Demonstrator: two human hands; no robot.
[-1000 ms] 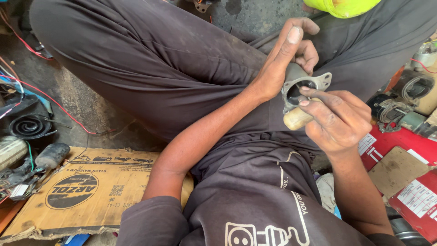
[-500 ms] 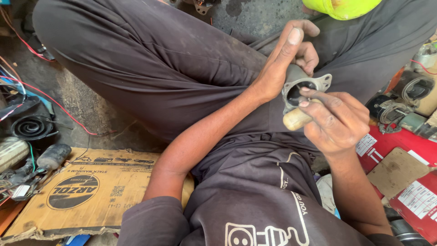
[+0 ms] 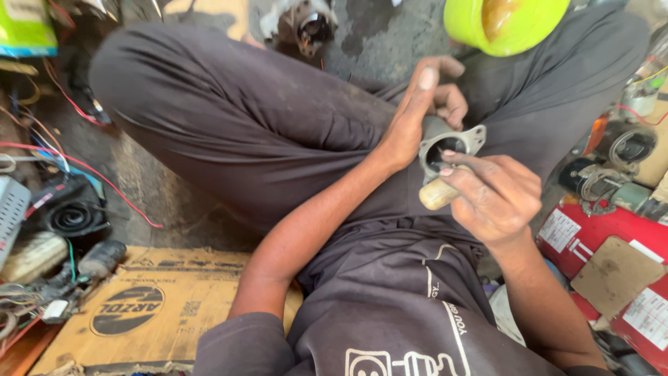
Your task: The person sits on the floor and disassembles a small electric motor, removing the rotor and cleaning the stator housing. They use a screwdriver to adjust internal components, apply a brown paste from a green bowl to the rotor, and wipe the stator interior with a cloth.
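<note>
My left hand is wrapped around a grey metal housing with a round opening and mounting ears, held above my lap. My right hand grips a tool with a pale wooden handle; its thin tip reaches into the housing's opening. Both hands are greasy. I sit cross-legged in dark trousers and a dark shirt.
A flattened cardboard sheet lies on the floor at the lower left, beside wires and small motor parts. A lime-green bowl sits at the top right. Red panels and metal parts crowd the right side.
Both hands stay on the housing and the tool with almost no shift; the right hand's fingers have adjusted slightly on the handle.
</note>
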